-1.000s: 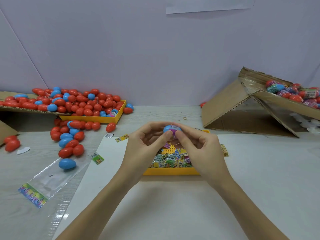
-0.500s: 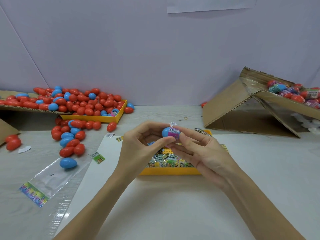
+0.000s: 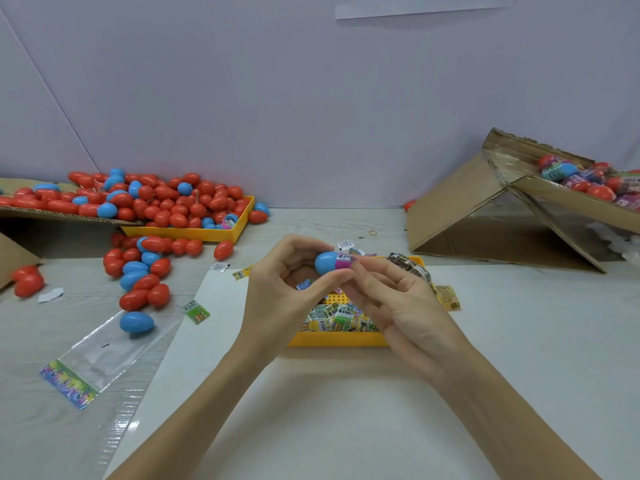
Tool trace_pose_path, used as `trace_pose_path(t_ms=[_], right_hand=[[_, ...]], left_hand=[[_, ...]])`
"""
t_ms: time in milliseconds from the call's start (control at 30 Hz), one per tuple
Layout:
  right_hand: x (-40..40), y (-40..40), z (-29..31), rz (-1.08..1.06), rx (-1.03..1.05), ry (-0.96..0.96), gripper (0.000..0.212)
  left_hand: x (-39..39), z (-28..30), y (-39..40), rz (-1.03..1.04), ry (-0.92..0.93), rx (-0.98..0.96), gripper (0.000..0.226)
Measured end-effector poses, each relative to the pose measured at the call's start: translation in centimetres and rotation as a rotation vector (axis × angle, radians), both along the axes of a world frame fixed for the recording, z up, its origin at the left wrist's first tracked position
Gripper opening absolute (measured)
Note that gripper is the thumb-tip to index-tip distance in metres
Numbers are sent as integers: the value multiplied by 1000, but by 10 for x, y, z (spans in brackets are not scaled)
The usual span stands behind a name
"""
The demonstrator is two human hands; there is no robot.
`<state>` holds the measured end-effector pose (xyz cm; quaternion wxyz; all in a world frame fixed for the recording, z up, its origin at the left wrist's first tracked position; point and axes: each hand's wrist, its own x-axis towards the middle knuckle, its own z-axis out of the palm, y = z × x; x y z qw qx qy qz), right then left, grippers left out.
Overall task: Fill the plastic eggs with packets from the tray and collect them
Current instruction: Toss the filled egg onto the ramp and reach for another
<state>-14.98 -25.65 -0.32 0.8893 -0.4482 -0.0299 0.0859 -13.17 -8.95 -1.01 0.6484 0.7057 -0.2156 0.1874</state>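
— Blue plastic, that half in the left hand (image 3: 280, 289): thumb and fingertips pinch the blue egg (image 3: 327, 262) above the far edge of the yellow tray (image 3: 337, 339), with a pink packet (image 3: 344, 262) poking out of its open end.

— And the right hand (image 3: 403, 308)?

— Palm up, fingers loosely spread; its fingertips (image 3: 356, 266) touch the packet end. I can't tell whether it holds the other shell half.

— So how should the closing go, in your view?

— Tuck the packet fully inside first, I'd say, so no corner catches the seam. Then press the halves straight together, without twisting, over the tray so a dropped piece lands among the packets (image 3: 337, 315).

— Then where?

— Probably the tilted cardboard box (image 3: 450, 216) at the table's far right corner, where filled eggs (image 3: 588, 183) lie. The empty eggs (image 3: 162, 202) are heaped at the far left edge
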Motion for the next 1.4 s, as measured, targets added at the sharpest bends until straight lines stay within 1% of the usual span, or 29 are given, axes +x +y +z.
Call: trace_pose_path(t_ms=[100, 233, 367, 500, 633, 867, 1100, 1400], right_hand=[[0, 2, 2, -2, -25, -22, 33], [-1, 0, 2, -116, -132, -62, 19], [-2, -2, 2, -164, -198, -86, 25], [-3, -1, 2, -161, -116, -54, 18], [-3, 0, 3, -165, -101, -38, 17], [-3, 0, 3, -135, -55, 20, 20], [-2, -1, 2, -109, -59, 43, 17], [-1, -2, -1, -99, -68, 50, 25]], left_hand=[[2, 2, 3, 11, -31, 38, 37], [2, 2, 3, -26, -23, 85, 42], [1, 0, 0, -88, 26, 77, 45], [1, 2, -1, -98, 58, 62, 39], [0, 3, -1, -80, 79, 60, 35], [1, 3, 0, -62, 90, 81, 36], [3, 1, 1, -57, 108, 89, 35], [2, 2, 0, -89, 177, 37, 37]])
